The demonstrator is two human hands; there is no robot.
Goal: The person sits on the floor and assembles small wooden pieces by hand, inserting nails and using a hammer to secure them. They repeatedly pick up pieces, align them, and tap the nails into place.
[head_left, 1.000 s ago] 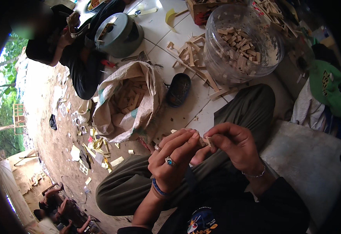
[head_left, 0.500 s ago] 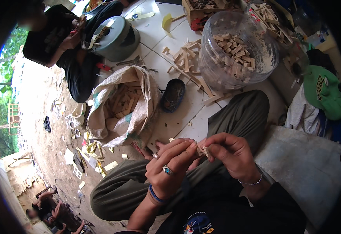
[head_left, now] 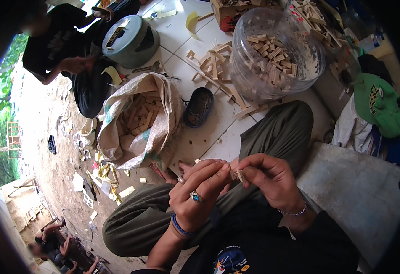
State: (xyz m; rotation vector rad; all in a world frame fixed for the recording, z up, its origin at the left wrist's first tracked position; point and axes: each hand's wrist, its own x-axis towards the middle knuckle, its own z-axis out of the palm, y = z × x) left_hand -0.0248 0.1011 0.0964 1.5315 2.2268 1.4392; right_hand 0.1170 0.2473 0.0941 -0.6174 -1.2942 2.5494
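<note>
Both of my hands meet in front of my lap, above my crossed legs in dark green trousers. My left hand (head_left: 197, 194), with rings and a blue bracelet, is closed round a small wooden piece, of which only a pale end (head_left: 197, 161) shows past the fingers. In a pinch of thumb and fingers, my right hand (head_left: 270, 180) grips a small wooden block (head_left: 240, 176) close to the left fingertips. Whether the two pieces touch is hidden by the fingers.
Ahead stand an open woven sack (head_left: 111, 130) of wooden pieces, a dark oval dish (head_left: 198, 108) and a clear plastic tub (head_left: 250, 80) holding small blocks. Loose wood sticks (head_left: 216, 66) lie on the tiles. Another person (head_left: 56, 43) sits far left beside a grey-green upturned basin (head_left: 138, 50).
My hands keep nearly the same grip and place. The other person's hands have moved apart, and a yellow strip now shows beside the sack. The view has shifted slightly.
</note>
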